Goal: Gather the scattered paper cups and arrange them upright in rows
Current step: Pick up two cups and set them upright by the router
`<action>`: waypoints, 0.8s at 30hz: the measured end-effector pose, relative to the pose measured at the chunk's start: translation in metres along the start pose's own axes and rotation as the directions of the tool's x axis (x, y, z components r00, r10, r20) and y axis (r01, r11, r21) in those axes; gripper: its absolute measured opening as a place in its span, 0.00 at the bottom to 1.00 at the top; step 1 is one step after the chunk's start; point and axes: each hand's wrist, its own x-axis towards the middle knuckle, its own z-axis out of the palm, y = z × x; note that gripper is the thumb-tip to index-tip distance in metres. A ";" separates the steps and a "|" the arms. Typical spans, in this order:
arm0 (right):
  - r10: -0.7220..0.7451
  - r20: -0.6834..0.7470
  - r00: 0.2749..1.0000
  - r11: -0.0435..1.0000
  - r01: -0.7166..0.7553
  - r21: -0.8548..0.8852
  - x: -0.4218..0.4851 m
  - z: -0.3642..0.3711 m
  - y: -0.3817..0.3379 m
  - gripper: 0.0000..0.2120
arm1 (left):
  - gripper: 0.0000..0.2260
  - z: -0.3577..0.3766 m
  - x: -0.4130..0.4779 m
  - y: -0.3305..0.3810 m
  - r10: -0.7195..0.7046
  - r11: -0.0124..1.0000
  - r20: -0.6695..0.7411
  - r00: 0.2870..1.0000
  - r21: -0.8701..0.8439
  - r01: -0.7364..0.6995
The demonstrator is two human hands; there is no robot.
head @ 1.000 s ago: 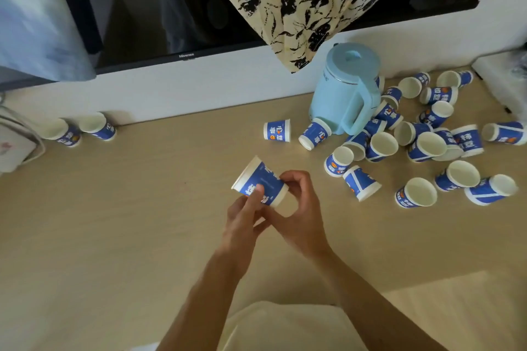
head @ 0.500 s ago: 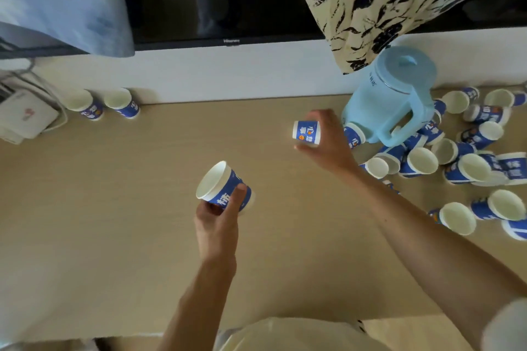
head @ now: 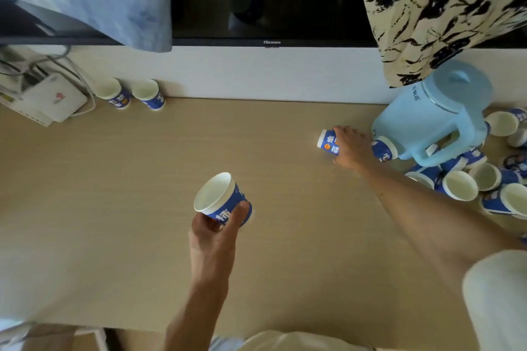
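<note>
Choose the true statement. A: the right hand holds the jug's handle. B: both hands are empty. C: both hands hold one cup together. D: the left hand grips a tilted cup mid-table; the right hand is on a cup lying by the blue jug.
D: the left hand grips the tilted cup, the right hand wraps the lying cup beside the blue jug.

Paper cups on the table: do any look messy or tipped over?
Yes. Blue-and-white paper cups heaped beside the light blue plastic jug lie tipped on their sides; two upright cups stand by the white wall.
</note>
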 end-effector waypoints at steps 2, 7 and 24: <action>0.003 -0.001 1.000 0.998 -0.003 0.064 -0.004 -0.001 -0.002 0.35 | 0.19 -0.002 0.002 -0.001 -0.005 1.000 -0.002 1.000 -0.009 0.005; -0.014 -0.077 0.997 0.946 0.038 0.321 -0.016 -0.012 -0.014 0.31 | 0.21 -0.003 0.004 -0.003 -0.033 0.999 0.007 0.999 -0.032 0.033; -0.136 -0.245 0.960 0.701 0.268 0.661 -0.062 -0.022 -0.085 0.31 | 0.16 -0.030 0.034 -0.010 -0.018 0.999 0.015 1.000 0.029 0.017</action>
